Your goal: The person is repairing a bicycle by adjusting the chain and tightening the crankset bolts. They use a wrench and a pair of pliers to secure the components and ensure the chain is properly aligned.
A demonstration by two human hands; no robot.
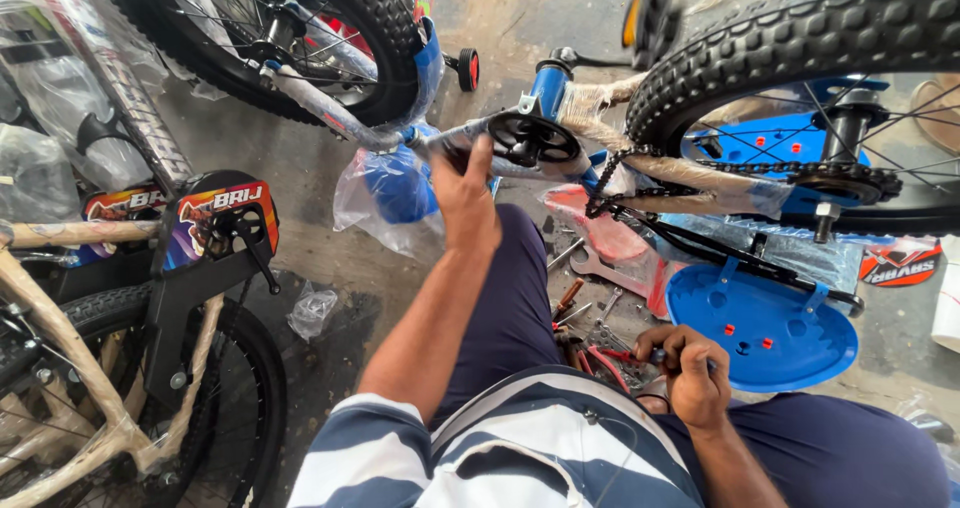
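Gripping crank arm (450,148), left hand (465,198)

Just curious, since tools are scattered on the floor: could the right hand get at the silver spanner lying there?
Probably yes. The spanner lies uncovered just ahead of the right hand, though that hand already grips a tool.

Before us, a clear plastic bag (385,193) wraps a blue part at centre; a crumpled clear wrapper (312,311) lies left; colourful shield-shaped decal plates (222,208) front the beige bicycle.
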